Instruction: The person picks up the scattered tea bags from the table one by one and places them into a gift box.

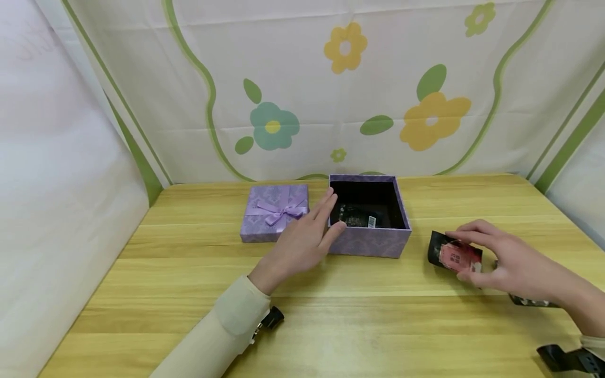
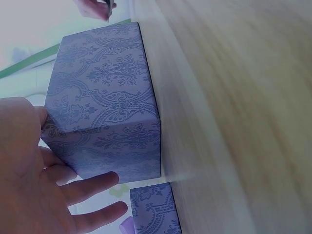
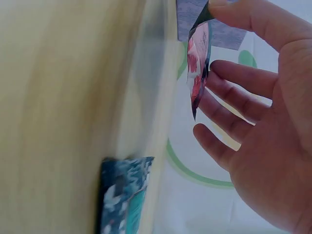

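A purple patterned box (image 1: 371,242) with a black inside stands without its lid at the back of the table. My left hand (image 1: 300,244) rests against its left side, fingers extended and thumb at the front rim. Inside the box lies a dark sachet (image 1: 356,217) with a barcode label. To the right, my right hand (image 1: 515,262) pinches a black sachet with a pink label (image 1: 457,256), held above the table in the right wrist view. Another dark patterned sachet (image 3: 127,195) with a teal label lies nearby, partly hidden under the right hand in the head view.
Left of the box sits the matching purple lid (image 1: 257,205) with a ribbon bow, partly covered by the left hand. A floral curtain (image 1: 302,68) hangs behind the wooden table (image 1: 350,325). White cloth walls (image 1: 61,173) close off both sides.
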The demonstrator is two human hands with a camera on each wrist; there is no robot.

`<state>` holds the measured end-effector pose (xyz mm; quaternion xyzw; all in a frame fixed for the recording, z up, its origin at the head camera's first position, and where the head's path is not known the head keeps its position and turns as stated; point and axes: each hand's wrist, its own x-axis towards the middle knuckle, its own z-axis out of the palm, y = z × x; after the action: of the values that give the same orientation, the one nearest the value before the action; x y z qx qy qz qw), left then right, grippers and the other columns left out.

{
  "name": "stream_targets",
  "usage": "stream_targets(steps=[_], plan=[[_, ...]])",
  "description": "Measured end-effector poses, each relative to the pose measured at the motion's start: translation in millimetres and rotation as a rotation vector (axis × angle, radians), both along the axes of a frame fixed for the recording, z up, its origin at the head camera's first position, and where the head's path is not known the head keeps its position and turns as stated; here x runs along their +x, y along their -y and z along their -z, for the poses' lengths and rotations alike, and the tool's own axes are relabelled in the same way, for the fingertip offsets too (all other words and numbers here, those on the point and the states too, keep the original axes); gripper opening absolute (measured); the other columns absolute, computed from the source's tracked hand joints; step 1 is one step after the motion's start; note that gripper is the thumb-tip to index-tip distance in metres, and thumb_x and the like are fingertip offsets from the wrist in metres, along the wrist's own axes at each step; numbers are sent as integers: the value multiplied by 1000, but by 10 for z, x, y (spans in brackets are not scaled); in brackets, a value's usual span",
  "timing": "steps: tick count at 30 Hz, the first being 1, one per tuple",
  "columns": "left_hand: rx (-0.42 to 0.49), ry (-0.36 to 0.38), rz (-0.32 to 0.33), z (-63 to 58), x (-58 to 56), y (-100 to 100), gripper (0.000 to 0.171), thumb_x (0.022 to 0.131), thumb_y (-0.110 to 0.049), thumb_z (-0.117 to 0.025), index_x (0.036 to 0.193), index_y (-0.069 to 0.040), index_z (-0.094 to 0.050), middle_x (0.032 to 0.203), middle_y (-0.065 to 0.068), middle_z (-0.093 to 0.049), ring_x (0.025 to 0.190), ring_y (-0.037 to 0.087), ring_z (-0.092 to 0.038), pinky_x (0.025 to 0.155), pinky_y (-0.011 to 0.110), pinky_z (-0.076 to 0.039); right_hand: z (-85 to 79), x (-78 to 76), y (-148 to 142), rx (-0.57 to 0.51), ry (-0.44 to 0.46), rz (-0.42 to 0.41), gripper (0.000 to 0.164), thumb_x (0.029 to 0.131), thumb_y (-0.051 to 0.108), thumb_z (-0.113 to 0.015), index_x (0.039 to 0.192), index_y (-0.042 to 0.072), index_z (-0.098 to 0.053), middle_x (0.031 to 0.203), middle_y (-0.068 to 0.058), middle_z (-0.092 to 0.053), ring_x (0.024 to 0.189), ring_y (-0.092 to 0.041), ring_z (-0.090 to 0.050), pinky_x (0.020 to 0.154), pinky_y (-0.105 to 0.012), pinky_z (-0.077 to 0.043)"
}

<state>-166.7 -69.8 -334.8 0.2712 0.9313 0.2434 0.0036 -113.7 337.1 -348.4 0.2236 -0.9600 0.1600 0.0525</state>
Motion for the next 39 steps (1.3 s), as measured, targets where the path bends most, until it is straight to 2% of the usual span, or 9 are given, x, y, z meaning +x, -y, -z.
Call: stream_targets(steps=[4,8,15,20,26,34,39], plan=[[-8,6,-4,6,-1,0,73,114,-59,-27,173,-20,-10,181,-5,-7,129,31,-68,95,47,-58,-44,-34,32,-57,-15,10,74,81,32,-95,147,22,-64,138,5,-58,115,13,-46,88,-6,-35],[-7,5,-5,2,1,-4,73,114,-60,-26,173,-21,-9,181,-6,-6,127,31,-69,94,46,-58,-113,-63,75,-112,-37,8,75,80,29,-96,148,24,-64,140,3,-57,120,15,-40,91,-2,-29],[-7,-5,-4,4,-8,-9,72,114,-59,-27,173,-20,-11,181,-7,-7,120,29,-72,87,42,-57,-283,-158,180,-186,-78,-5,77,78,15,-96,147,27,-65,139,8,-58,119,13,-45,91,-2,-32],[-7,-2,-4,1,-4,-6,73,114,-59,-27,173,-20,-11,181,-5,-8,121,29,-72,86,42,-57,-390,-247,229,-186,-84,-24,76,79,15,-95,148,24,-65,142,1,-58,121,11,-43,92,-3,-31],[-4,-8,-4,3,-1,-5,72,114,-58,-28,173,-19,-12,181,-5,-8,125,29,-70,88,43,-58,-482,-344,321,-208,-59,-9,74,78,16,-95,146,24,-66,144,-3,-59,122,9,-42,93,-3,-29],[-10,-16,-8,11,-3,-6,71,115,-57,-28,173,-19,-13,181,-5,-10,102,29,-77,79,41,-57,-599,-453,512,-247,-57,-55,69,83,16,-92,146,25,-66,142,4,-59,120,3,-47,94,-7,-31],[-9,-11,-9,8,-10,-3,71,115,-56,-29,173,-19,-13,181,-7,-9,88,24,-75,68,34,-52,-667,-511,657,-275,-77,-110,67,83,13,-91,145,25,-67,140,9,-59,120,0,-50,96,-8,-31]])
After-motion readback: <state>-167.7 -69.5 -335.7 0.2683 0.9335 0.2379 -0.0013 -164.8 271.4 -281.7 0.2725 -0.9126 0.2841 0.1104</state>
